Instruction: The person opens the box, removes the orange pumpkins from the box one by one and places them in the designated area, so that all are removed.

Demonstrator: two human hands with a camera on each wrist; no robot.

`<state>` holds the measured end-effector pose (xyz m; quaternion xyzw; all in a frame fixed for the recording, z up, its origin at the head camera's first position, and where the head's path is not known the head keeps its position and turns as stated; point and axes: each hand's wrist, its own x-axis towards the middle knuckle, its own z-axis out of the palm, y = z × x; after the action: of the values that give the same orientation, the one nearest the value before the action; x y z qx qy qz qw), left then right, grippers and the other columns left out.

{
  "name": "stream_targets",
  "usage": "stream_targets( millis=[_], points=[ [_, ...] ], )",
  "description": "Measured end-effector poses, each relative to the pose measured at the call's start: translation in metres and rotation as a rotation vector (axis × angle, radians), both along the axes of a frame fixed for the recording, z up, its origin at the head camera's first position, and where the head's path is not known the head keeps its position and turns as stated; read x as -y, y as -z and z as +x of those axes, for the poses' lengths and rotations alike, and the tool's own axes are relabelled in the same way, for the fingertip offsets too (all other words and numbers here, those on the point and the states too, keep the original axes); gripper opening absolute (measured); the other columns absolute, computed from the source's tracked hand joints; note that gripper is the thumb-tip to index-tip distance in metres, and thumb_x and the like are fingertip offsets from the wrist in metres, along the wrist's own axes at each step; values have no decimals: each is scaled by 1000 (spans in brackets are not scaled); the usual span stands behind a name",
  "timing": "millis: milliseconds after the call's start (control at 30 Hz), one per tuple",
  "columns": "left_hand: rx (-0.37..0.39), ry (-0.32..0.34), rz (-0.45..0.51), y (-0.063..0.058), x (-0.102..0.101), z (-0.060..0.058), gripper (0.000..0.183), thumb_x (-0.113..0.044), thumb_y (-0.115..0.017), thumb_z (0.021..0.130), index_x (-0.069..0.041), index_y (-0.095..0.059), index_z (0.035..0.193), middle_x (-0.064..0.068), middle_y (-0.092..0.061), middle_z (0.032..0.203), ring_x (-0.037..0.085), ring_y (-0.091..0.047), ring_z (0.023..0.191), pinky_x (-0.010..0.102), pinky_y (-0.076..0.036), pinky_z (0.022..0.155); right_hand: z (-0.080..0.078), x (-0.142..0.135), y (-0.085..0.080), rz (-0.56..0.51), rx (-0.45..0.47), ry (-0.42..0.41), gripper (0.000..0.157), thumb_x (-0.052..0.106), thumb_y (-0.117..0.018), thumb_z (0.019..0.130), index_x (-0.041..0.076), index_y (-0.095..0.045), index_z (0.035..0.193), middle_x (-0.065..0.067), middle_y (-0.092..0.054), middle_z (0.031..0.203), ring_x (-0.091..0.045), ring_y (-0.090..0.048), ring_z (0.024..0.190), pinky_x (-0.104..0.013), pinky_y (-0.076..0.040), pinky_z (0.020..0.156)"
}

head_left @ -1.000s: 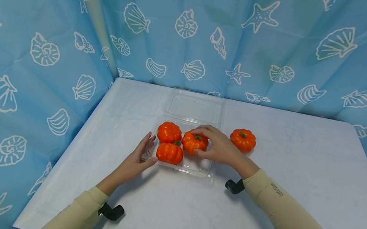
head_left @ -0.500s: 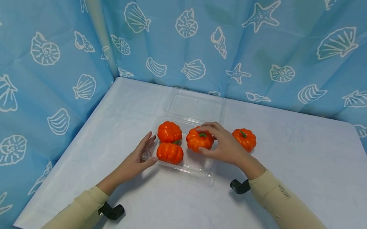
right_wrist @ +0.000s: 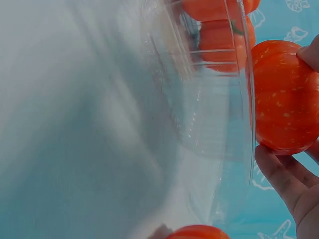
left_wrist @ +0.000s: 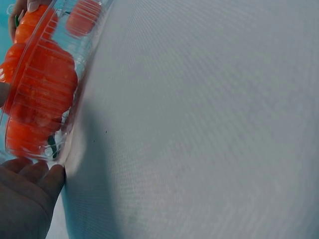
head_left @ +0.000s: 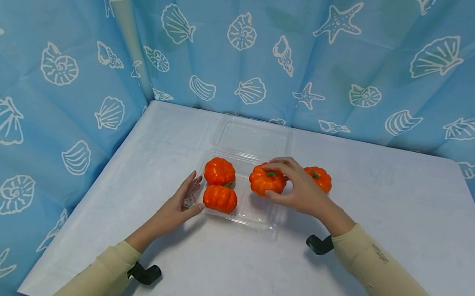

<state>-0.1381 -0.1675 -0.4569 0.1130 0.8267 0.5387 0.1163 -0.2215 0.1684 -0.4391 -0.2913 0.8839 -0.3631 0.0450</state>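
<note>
In the head view, my right hand (head_left: pixel 297 190) grips an orange toy pumpkin (head_left: pixel 266 181) with a green stem, thumb in front and fingers behind. The pumpkin hangs over the right half of a clear plastic clamshell box (head_left: pixel 253 212). The right wrist view shows this pumpkin (right_wrist: pixel 286 99) above the box's rim. Inside the box's left half sit two more pumpkins, one at the back (head_left: pixel 219 171) and one at the front (head_left: pixel 220 198). My left hand (head_left: pixel 178 208) rests its straight fingers along the box's left wall, thumb by the front left corner.
The box's transparent lid (head_left: pixel 250 138) lies folded back towards the curtain. Another pumpkin (head_left: pixel 321 179) stands on the white table (head_left: pixel 394 207) right of the box, partly behind my right hand. A blue curtain (head_left: pixel 257 43) with shell prints borders the table.
My right hand has moved to the right and slightly back with its pumpkin, away from the two in the box. The left hand, the box and the other pumpkins stay put.
</note>
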Motion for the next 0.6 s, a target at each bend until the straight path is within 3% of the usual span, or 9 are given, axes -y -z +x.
stream_targets(
  millis=[133,433,600],
  points=[
    [2,1,-4,1,0,0,87,-14,-65,100,-6,-6,164,20,-20,167,36,-22,153,58,-37,112,1,-7,-1,-9,-9,20,57,28,-82,85,24,-62,138,-5,-49,144,-28,-53,124,-50,-57,90],
    [5,0,-3,0,0,0,87,-13,-65,100,-5,-6,164,21,-20,166,37,-23,152,57,-38,112,3,-25,-3,-15,-43,67,55,27,-83,84,26,-63,135,-2,-50,142,-27,-49,129,-53,-52,99],
    [-1,-12,-7,16,3,-6,88,-13,-65,99,-8,-6,164,19,-20,167,37,-23,152,59,-36,112,4,-34,-5,-14,-73,68,54,25,-82,85,22,-62,135,-6,-51,141,-31,-49,127,-56,-51,100]
  ],
)
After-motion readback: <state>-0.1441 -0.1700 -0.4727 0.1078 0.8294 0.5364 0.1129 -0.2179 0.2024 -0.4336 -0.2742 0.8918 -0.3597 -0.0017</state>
